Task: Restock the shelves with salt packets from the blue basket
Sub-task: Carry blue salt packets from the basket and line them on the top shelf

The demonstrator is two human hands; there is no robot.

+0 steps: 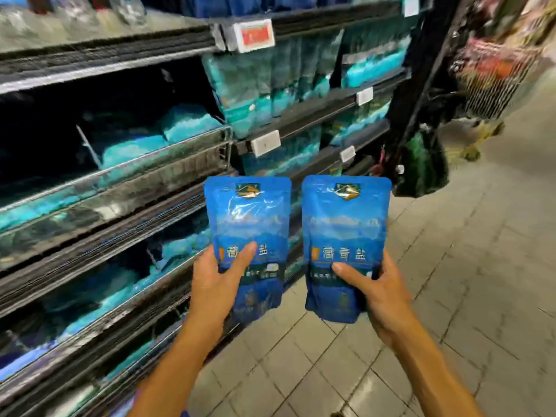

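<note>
Left hand [210, 284]: thumb is lying across the front of the left salt packet [248, 236], the other fingers are wrapping behind it out of sight; the grasp is sitting on the lower third of the pouch. Right hand [379, 293]: same arrangement, thumb pressing the front of the right salt packet [344, 233], fingers curling round its right edge. Both packets are being held upright, labels facing the camera, side by side with a narrow gap between them, out over the tiled floor [451, 296] in front of the shelves [120, 188].

Step in hand, as judged: carrying two packets to a shelf slot. The blue basket is not showing in this view.

Notes on doing it well:
- Low grasps are leaving the tops free to flop; leading with the bottom edge onto the shelf should be keeping each pouch standing.
- The shelves to the left are carrying teal and blue stock behind clear front lips; the frame is motion-blurred, so whether any of it matches these packets cannot be told. Checking the price tag [264, 142] before placing seems wise.
- Placing one hand at a time is probably safer, lifting each pouch over the lip rather than pushing through it.
- Labels should be facing outward.
</note>
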